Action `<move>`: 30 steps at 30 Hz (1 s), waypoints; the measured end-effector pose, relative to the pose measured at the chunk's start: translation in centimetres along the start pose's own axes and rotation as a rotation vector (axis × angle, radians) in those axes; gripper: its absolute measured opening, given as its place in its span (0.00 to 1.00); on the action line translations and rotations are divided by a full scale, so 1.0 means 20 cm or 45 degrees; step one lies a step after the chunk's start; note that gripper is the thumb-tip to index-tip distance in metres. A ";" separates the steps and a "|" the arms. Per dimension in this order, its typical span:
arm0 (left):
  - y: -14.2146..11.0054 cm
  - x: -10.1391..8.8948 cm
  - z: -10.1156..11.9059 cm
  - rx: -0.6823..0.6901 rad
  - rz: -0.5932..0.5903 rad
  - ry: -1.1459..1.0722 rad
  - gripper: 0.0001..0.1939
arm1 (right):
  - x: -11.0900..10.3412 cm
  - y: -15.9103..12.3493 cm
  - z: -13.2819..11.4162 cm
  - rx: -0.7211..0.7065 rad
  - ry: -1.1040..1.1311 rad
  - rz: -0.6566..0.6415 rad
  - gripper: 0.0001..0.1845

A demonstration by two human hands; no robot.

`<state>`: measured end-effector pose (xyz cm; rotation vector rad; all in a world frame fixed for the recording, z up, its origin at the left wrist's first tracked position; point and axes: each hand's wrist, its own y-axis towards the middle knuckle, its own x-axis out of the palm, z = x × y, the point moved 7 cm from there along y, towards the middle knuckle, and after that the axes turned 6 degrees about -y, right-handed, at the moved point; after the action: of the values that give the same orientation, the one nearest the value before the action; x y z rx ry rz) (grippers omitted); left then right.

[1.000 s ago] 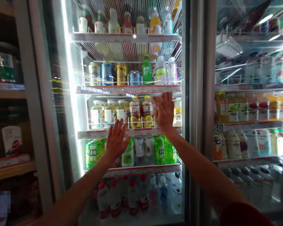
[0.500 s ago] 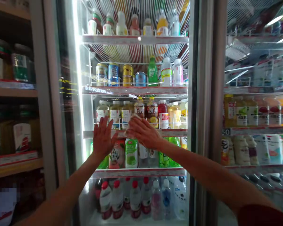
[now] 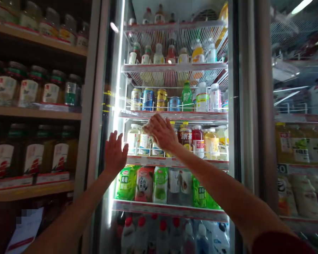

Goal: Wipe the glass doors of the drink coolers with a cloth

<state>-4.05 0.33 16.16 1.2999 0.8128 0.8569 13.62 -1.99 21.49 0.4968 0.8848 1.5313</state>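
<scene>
My left hand is raised with its palm and fingers laid flat against the glass door, near the left edge by the bright light strip. It holds nothing. My right hand presses a pale, thin cloth to the glass; most of the cloth is hidden under the palm and fingers. Behind the right hand, through the glass door, stand bottled teas, among them a brown iced tea bottle and a red bottle. Both arms reach forward from below.
Jars line wooden shelves on the left. A metal frame separates this cooler from another one with drinks on the right. Inside, cans, green bottles and red-capped bottles fill wire shelves. Lights reflect in the glass.
My right hand with the cloth has swept left across the glass, then slightly up. My left hand has shifted left towards the door's edge. The view has turned left and upward.
</scene>
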 end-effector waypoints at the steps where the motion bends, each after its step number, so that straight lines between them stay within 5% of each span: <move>1: 0.01 -0.01 -0.03 -0.027 0.016 -0.002 0.27 | -0.01 0.03 0.03 0.118 -0.014 0.031 0.25; 3: 0.02 -0.03 -0.09 -0.072 0.018 -0.014 0.27 | 0.00 0.08 -0.02 0.092 -0.007 0.045 0.25; 7: 0.02 -0.05 -0.17 -0.092 -0.023 -0.049 0.26 | 0.04 0.15 -0.24 -0.394 0.039 -0.024 0.22; 12: 0.01 -0.10 -0.25 -0.103 -0.020 -0.068 0.26 | 0.07 0.37 -0.17 0.066 0.011 0.080 0.23; 18: 0.02 -0.17 -0.34 -0.151 0.005 -0.111 0.26 | 0.18 0.45 -0.47 -0.384 0.015 -0.009 0.20; 23: 0.02 -0.19 -0.36 -0.172 0.014 -0.152 0.27 | 0.15 0.54 -0.39 -0.045 0.006 0.037 0.20; 27: 0.02 -0.19 -0.35 -0.152 0.011 -0.166 0.26 | 0.14 0.42 -0.50 -0.423 0.065 -0.027 0.19; 30: 0.03 -0.17 -0.32 -0.138 0.016 -0.165 0.26 | 0.11 0.40 -0.34 -0.385 0.048 -0.012 0.23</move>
<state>-11.40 0.31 16.13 1.2522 0.6478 0.8069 2.99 -1.29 23.09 0.2443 0.6668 1.6352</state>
